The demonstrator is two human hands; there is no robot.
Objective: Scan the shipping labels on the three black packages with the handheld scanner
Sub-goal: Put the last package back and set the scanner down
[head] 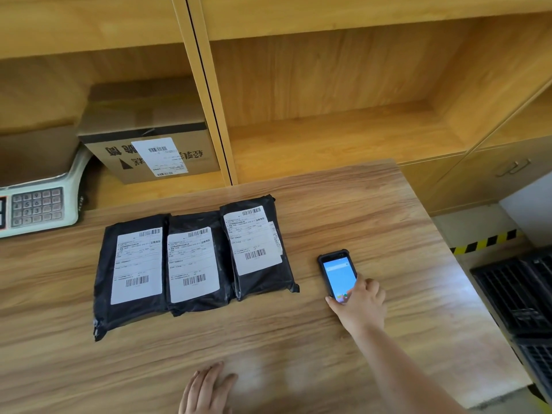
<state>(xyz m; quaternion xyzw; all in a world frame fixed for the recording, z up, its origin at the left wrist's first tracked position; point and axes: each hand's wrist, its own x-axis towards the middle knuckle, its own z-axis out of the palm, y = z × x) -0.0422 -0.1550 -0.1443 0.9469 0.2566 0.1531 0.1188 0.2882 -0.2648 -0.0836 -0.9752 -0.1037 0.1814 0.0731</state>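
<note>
Three black poly-bag packages lie side by side on the wooden table [358, 210], each with a white shipping label facing up: the left package [131, 273], the middle package [197, 261] and the right package [257, 246]. To their right lies the handheld scanner [337, 274], a black phone-like device with a lit blue screen. My right hand [363, 303] is on the scanner's lower end, thumb on its left edge and fingers around its right side. My left hand [206, 389] rests flat on the table near the front edge, fingers spread.
A weighing scale [38, 204] with a keypad stands at the far left. A labelled cardboard box [149, 144] sits in the wooden shelf behind it. Open shelf bays run along the back. Black crates [519, 294] and hazard tape on the floor lie off the table's right edge.
</note>
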